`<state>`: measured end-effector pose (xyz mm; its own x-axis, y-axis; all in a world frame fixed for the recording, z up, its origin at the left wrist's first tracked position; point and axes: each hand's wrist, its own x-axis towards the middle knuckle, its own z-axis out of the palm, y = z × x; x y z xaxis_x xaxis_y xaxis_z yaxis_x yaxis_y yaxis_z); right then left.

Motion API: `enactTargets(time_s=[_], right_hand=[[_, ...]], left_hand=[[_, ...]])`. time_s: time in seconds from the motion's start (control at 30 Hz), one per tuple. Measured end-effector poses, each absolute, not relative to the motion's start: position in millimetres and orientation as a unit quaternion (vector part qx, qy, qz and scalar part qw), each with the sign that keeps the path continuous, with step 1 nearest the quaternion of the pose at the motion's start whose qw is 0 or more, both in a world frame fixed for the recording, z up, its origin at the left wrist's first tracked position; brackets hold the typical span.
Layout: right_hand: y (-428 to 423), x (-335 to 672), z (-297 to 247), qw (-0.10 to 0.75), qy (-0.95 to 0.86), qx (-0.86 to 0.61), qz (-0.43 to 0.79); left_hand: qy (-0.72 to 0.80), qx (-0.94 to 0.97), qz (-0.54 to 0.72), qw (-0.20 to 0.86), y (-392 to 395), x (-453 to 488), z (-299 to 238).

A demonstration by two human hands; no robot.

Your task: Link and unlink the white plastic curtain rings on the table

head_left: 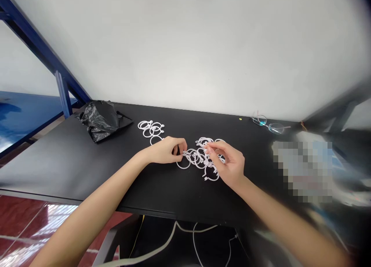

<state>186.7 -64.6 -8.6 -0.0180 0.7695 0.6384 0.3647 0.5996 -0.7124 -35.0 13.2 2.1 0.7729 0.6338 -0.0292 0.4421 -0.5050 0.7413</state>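
My left hand (171,149) pinches the end of a white plastic curtain ring (183,168), thumb against the fingertips, at the left side of a loose pile. Several more white curtain rings (199,160) with small knobbed ends lie overlapping between my two hands. Over the right part of this pile, my right hand (227,160) is closed in a pinch, its thumb and index fingertip on a ring; the hand partly covers the rings beneath. Beyond my left wrist lies a smaller group of white rings (149,130), its nearest one partly hidden by the hand.
A crumpled black plastic bag (101,120) lies at the back left of the black table (162,189). Eyeglasses (268,124) rest near the wall at the back right. A blurred plastic package (304,170) is on the right. Cables (171,236) hang below the front edge.
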Motion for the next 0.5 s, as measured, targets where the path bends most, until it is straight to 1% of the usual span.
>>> enactTargets(time_s=[0.2,0.33,0.4,0.5], right_hand=[[-63.8,185.9,-7.9,0.568,-0.692,-0.407,0.181],[-63.6,185.2,-6.2,0.565,-0.694,-0.408,0.181],[-63.7,184.8,-4.9,0.559,-0.700,-0.408,0.174],[-63.3,184.3,-4.1,0.537,-0.727,-0.398,0.158]], left_hand=[[0.325,0.780,0.215,0.489,16.6,-36.2,4.9],[0.302,0.698,0.310,0.570,14.8,-32.6,8.3],[0.292,0.658,0.356,0.596,13.8,-30.9,9.3],[0.276,0.616,0.388,0.627,12.6,-29.0,9.0]])
